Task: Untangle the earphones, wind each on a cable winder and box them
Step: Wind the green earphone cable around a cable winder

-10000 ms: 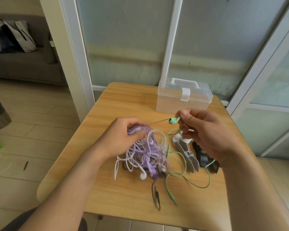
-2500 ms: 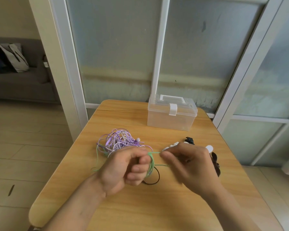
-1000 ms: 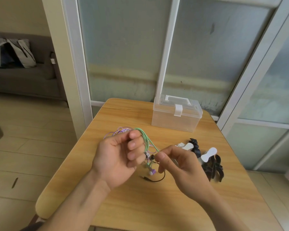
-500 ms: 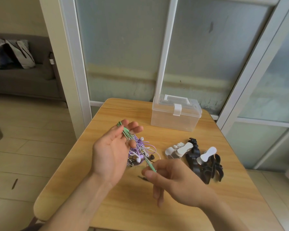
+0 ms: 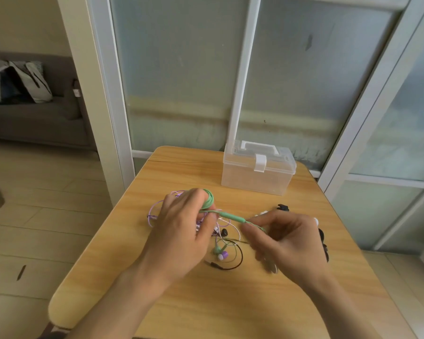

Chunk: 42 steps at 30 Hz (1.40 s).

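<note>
Both hands' grip on one green earphone (image 5: pixel 231 215)

Half a second ago we held our left hand (image 5: pixel 181 231) palm up with fingers spread; now we have turned it knuckles up over the tangle of purple and white earphones (image 5: pixel 157 211), and the green earphone cable (image 5: pixel 207 200) is coiled round its fingers. Our right hand (image 5: pixel 287 241), then low in front of the tangle, has risen to its right, pinching the green cable and stretching it taut from the left hand.
</note>
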Tool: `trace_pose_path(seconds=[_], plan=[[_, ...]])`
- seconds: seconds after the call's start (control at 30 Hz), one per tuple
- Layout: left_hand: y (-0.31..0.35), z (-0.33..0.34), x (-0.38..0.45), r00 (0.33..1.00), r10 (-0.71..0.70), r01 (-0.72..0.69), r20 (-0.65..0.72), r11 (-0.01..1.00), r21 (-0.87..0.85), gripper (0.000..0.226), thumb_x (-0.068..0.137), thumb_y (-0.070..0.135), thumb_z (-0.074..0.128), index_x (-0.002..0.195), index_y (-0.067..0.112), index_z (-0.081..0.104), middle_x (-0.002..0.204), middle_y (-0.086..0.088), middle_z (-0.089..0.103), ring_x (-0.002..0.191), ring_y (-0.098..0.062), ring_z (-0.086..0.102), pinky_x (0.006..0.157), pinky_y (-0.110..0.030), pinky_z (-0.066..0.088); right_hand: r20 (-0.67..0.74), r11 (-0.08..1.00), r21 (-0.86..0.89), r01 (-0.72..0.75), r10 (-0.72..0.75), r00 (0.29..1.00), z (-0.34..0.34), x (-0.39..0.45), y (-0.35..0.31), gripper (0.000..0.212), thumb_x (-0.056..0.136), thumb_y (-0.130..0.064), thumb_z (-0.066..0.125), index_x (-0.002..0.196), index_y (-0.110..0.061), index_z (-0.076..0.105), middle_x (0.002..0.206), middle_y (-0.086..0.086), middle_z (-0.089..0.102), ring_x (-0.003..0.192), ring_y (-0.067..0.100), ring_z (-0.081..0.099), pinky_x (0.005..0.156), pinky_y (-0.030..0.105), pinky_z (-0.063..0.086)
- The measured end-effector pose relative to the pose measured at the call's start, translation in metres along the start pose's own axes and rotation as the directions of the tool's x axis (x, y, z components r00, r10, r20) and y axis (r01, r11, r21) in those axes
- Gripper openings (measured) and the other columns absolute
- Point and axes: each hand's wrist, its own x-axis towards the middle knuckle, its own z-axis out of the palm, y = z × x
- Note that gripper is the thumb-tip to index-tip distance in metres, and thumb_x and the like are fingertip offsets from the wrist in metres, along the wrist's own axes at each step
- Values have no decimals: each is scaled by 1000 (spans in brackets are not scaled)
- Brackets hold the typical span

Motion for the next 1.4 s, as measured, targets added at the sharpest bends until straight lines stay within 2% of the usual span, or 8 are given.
trace_pose_path(seconds=[0.23,0.4,0.57,0.97,1.07,1.2,1.3,1.4], plan=[[4,-6,3,943,-324,228,-75,795,-562,6,87,19,65,86,21,60,73,3,62,66,-10,55,61,-22,45,-242,877,-441,191,-321,916,9,11,28,20,80,-1,77,86,-20,73,86,-15,67,82,5,64,70,8,44],[2,-4,6,909,-408,242,-81,676,-696,11,90,4,66,88,12,59,69,11,59,64,-5,53,61,-16,44,-127,853,-518,-69,4,992,8,36,25,23,92,-26,61,78,-10,69,72,2,68,63,21,64,60,36,55],[-17,6,7,889,-453,299,-72,692,-658,10,92,14,67,85,13,59,67,3,56,60,-14,49,57,-28,42,27,935,240,-260,262,965,8,58,-23,49,105,-36,46,93,7,66,71,18,68,57,26,66,50,35,56],[-37,10,22,852,-501,295,-154,701,-649,26,92,19,69,79,2,54,69,-26,54,59,-34,49,56,-38,42,-177,885,462,59,26,984,18,113,-80,7,85,-5,76,82,-7,69,73,11,72,73,25,71,72,34,62],[-42,4,26,820,-535,298,-204,703,-645,21,95,12,62,80,1,53,66,-26,52,56,-18,49,55,-21,43,-387,969,72,235,-189,902,11,127,-73,15,82,-6,79,79,-17,70,74,2,73,68,16,72,70,34,60],[-53,4,25,794,-581,311,-177,639,-704,16,93,31,63,79,24,59,61,2,56,60,-18,51,66,-38,44,-400,824,-462,327,-523,752,8,139,-59,4,87,-14,71,87,-14,67,79,-2,63,71,16,59,69,31,48],[-55,5,25,768,-622,332,-151,590,-736,15,88,41,62,79,29,60,62,6,57,62,-17,52,70,-42,45,-336,834,-548,64,-290,896,-3,145,-60,30,101,-34,54,93,-9,68,81,2,61,78,21,57,67,30,36],[-53,5,25,774,-622,348,-121,576,-740,16,92,33,63,77,30,61,62,7,57,62,-15,52,71,-43,45,-177,962,-147,-228,201,963,-13,142,-72,60,105,-51,35,82,-7,70,74,6,68,60,21,59,53,27,42]])
